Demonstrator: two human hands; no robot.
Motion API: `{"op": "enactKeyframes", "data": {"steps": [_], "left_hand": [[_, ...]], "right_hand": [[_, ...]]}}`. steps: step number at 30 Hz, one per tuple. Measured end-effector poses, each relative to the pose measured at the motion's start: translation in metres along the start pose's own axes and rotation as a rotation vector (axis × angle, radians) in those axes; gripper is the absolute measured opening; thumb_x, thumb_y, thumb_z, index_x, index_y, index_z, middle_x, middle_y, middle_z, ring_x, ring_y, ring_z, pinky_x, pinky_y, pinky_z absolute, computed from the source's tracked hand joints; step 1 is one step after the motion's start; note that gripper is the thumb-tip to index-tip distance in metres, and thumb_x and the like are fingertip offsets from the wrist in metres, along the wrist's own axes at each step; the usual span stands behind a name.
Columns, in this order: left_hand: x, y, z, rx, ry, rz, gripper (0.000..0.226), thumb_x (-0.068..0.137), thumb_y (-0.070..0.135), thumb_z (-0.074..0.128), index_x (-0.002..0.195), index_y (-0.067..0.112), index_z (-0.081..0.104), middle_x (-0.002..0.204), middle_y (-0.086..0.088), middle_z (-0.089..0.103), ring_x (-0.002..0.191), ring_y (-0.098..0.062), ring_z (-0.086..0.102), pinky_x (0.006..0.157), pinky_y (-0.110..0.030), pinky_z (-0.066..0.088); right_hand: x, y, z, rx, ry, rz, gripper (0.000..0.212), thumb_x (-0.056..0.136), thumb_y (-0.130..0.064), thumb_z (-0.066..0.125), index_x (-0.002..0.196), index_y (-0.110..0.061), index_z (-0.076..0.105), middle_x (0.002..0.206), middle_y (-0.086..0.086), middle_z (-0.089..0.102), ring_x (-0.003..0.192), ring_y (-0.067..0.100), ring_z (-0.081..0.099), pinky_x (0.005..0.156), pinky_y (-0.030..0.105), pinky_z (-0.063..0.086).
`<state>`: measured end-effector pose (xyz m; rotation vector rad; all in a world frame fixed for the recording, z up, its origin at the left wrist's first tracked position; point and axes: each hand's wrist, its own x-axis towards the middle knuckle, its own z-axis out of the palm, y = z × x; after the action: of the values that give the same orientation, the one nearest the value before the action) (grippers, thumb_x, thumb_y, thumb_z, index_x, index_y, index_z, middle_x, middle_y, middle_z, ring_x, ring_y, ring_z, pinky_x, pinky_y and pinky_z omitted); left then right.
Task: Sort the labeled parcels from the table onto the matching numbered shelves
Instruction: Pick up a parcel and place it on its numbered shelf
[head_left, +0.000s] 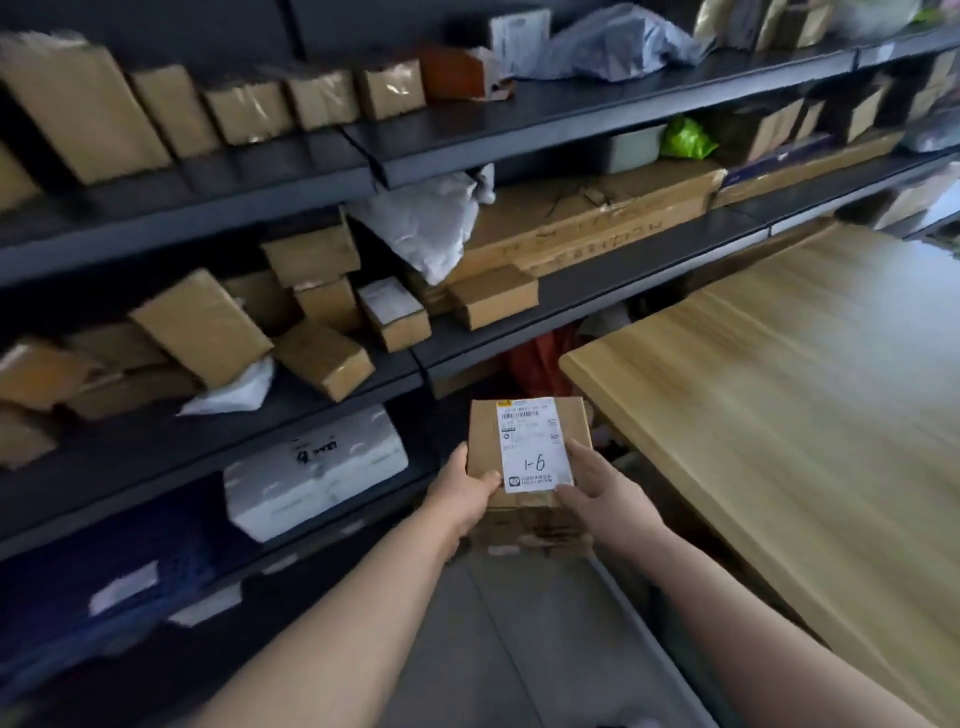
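Observation:
A small brown cardboard parcel (524, 512) is held between both hands in front of me, above the floor. Its white label, facing up, carries the handwritten mark "1-6". My left hand (462, 493) grips the parcel's left side with the thumb on top. On the right side, my right hand (597, 493) holds it with the thumb on the label's edge. Dark metal shelves (395, 166) stand ahead and to the left. The wooden table (779, 415) lies on my right.
The shelves hold several brown boxes (202, 327), a grey plastic mailer (426, 218), a long flat carton (597, 218) and a white foam box (317, 473) on a lower level. A strip of grey floor (493, 649) runs between shelves and table.

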<state>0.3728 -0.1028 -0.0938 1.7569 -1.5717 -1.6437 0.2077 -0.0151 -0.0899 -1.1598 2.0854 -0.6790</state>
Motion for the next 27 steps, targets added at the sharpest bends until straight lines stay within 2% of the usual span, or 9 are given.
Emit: {"op": "enactKeyframes", "data": {"steps": [2, 4, 6, 9, 13, 15, 19, 24, 27], "left_hand": [[-0.017, -0.023, -0.042, -0.016, 0.056, -0.029, 0.058, 0.096, 0.028, 0.054, 0.148, 0.036, 0.029, 0.134, 0.003, 0.056, 0.115, -0.023, 0.057, 0.101, -0.046, 0.046], [-0.037, -0.047, -0.082, -0.039, 0.119, -0.049, 0.051, 0.097, 0.025, 0.053, 0.144, 0.033, 0.036, 0.127, 0.003, 0.060, 0.110, -0.022, 0.059, 0.099, -0.045, 0.047], [-0.056, -0.071, -0.118, -0.074, 0.184, -0.069, 0.043, 0.097, 0.024, 0.053, 0.138, 0.032, 0.042, 0.122, 0.003, 0.062, 0.107, -0.022, 0.061, 0.097, -0.041, 0.048], [-0.089, -0.105, -0.168, -0.130, 0.295, -0.121, 0.041, 0.097, 0.027, 0.055, 0.137, 0.032, 0.044, 0.123, 0.005, 0.062, 0.105, -0.021, 0.061, 0.085, -0.033, 0.048], [-0.136, -0.147, -0.221, -0.235, 0.475, -0.214, 0.055, 0.096, 0.029, 0.055, 0.147, 0.032, 0.032, 0.133, 0.003, 0.057, 0.112, -0.022, 0.060, 0.094, -0.039, 0.051], [-0.160, -0.164, -0.239, -0.293, 0.579, -0.244, 0.051, 0.095, 0.028, 0.054, 0.144, 0.032, 0.037, 0.129, 0.003, 0.060, 0.109, -0.022, 0.061, 0.095, -0.041, 0.051], [-0.218, -0.195, -0.265, -0.451, 0.793, -0.284, 0.034, 0.093, 0.030, 0.056, 0.126, 0.036, 0.050, 0.115, 0.006, 0.065, 0.102, -0.020, 0.064, 0.093, -0.043, 0.053], [-0.280, -0.212, -0.282, -0.542, 1.039, -0.386, 0.030, 0.097, 0.028, 0.050, 0.127, 0.030, 0.048, 0.121, 0.000, 0.063, 0.107, -0.021, 0.061, 0.094, -0.039, 0.051], [-0.309, -0.213, -0.285, -0.576, 1.158, -0.444, 0.029, 0.099, 0.027, 0.049, 0.127, 0.029, 0.047, 0.117, 0.001, 0.062, 0.099, -0.018, 0.060, 0.078, -0.032, 0.051]], "right_hand": [[-0.015, -0.029, 0.033, 0.013, -0.076, -0.072, 0.070, 0.083, -0.049, 0.063, 0.143, -0.049, 0.029, 0.135, -0.014, 0.053, 0.110, 0.011, 0.059, 0.076, 0.024, 0.043], [-0.029, -0.058, 0.064, 0.010, -0.161, -0.137, 0.074, 0.079, -0.051, 0.065, 0.143, -0.049, 0.028, 0.129, -0.017, 0.054, 0.096, 0.003, 0.057, 0.072, 0.019, 0.043], [-0.039, -0.085, 0.093, -0.006, -0.253, -0.203, 0.075, 0.078, -0.048, 0.067, 0.143, -0.049, 0.029, 0.129, -0.015, 0.055, 0.097, 0.004, 0.055, 0.074, 0.021, 0.043], [-0.056, -0.125, 0.136, -0.053, -0.388, -0.303, 0.074, 0.077, -0.042, 0.067, 0.141, -0.049, 0.031, 0.129, -0.013, 0.055, 0.091, 0.002, 0.054, 0.071, 0.020, 0.044], [-0.079, -0.177, 0.187, -0.117, -0.530, -0.462, 0.071, 0.080, -0.037, 0.067, 0.142, -0.043, 0.034, 0.135, -0.010, 0.053, 0.109, 0.010, 0.053, 0.081, 0.024, 0.042], [-0.090, -0.202, 0.211, -0.144, -0.599, -0.556, 0.070, 0.081, -0.036, 0.066, 0.143, -0.043, 0.034, 0.137, -0.009, 0.053, 0.111, 0.013, 0.054, 0.083, 0.025, 0.042], [-0.118, -0.242, 0.257, -0.167, -0.766, -0.716, 0.073, 0.082, -0.039, 0.068, 0.144, -0.046, 0.030, 0.138, -0.016, 0.050, 0.103, 0.004, 0.048, 0.080, 0.023, 0.040], [-0.157, -0.286, 0.300, -0.176, -0.987, -0.884, 0.074, 0.080, -0.045, 0.069, 0.142, -0.050, 0.029, 0.122, -0.027, 0.041, 0.107, 0.000, 0.041, 0.083, 0.023, 0.036], [-0.177, -0.306, 0.317, -0.171, -1.107, -0.969, 0.071, 0.080, -0.047, 0.068, 0.141, -0.052, 0.030, 0.115, -0.027, 0.041, 0.099, -0.002, 0.042, 0.075, 0.021, 0.036]]}}
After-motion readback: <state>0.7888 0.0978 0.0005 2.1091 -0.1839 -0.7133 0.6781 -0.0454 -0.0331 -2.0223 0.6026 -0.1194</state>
